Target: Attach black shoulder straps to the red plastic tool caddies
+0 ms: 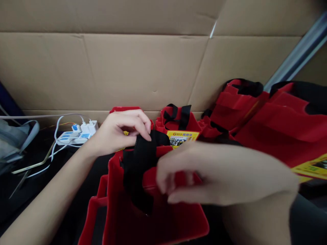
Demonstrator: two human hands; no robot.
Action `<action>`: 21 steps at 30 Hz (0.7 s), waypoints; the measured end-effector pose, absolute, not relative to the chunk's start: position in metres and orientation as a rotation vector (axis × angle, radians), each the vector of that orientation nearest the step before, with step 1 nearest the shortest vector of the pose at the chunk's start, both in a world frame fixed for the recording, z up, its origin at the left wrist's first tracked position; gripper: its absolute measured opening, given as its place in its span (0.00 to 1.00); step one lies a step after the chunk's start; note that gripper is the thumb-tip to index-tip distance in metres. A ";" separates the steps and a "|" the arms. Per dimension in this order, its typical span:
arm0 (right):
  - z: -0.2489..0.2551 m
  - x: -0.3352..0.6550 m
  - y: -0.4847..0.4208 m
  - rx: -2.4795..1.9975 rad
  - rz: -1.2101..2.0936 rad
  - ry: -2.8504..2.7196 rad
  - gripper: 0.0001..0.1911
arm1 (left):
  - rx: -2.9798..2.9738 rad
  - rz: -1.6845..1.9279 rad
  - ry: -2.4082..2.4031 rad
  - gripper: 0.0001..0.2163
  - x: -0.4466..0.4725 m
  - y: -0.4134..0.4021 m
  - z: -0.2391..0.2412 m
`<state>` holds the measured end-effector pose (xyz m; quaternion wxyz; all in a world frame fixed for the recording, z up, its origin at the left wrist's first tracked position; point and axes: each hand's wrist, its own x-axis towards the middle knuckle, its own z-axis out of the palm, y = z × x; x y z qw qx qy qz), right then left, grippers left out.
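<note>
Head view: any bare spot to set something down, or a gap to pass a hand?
Bare dark surface shows beside the left forearm, below the power strip, though loose cables cross it. The middle is crowded: both hands work the red bag and its black strap. More red bags fill the right, up to the cardboard wall.

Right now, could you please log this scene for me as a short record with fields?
setting: cardboard wall behind a dark surface
left hand: pinching the black strap of the red bag in front
right hand: blurred, fingers curled at that bag's top edge; grip unclear
behind: upright red bag with yellow label
right side: pile of red bags
left side: white power strip with plugs and cables
</note>
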<state>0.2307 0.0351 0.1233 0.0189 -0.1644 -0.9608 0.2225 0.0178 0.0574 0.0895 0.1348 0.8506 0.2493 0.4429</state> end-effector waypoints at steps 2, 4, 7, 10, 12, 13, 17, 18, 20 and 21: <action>0.135 0.247 0.045 -0.555 0.643 -2.756 0.03 | 2.561 1.088 0.691 0.09 0.018 0.050 0.095; 0.138 0.257 0.055 -0.648 0.507 -2.637 0.08 | 2.631 0.890 0.696 0.09 0.018 0.042 0.101; 0.130 0.254 0.069 -0.690 0.351 -2.698 0.17 | 2.754 0.727 0.710 0.08 0.017 0.031 0.106; 0.121 0.240 0.079 -0.592 0.338 -2.742 0.16 | 2.873 0.698 0.763 0.10 0.015 0.020 0.105; 0.119 0.232 0.083 -0.522 0.339 -2.698 0.17 | 2.923 0.658 0.802 0.12 0.014 0.014 0.102; 0.119 0.229 0.085 -0.482 0.347 -2.687 0.16 | 2.940 0.629 0.812 0.12 0.014 0.011 0.100; 0.121 0.225 0.090 -0.357 0.531 -2.757 0.09 | 3.006 0.626 0.844 0.16 0.012 0.000 0.091; 0.122 0.225 0.091 -0.347 0.582 -2.757 0.09 | 3.021 0.674 0.849 0.16 0.011 -0.002 0.089; 0.123 0.225 0.090 -0.331 0.643 -2.750 0.09 | 3.008 0.781 0.867 0.17 0.011 -0.006 0.083; 0.123 0.226 0.089 -0.321 0.658 -2.762 0.08 | 2.986 0.828 0.878 0.16 0.011 -0.007 0.079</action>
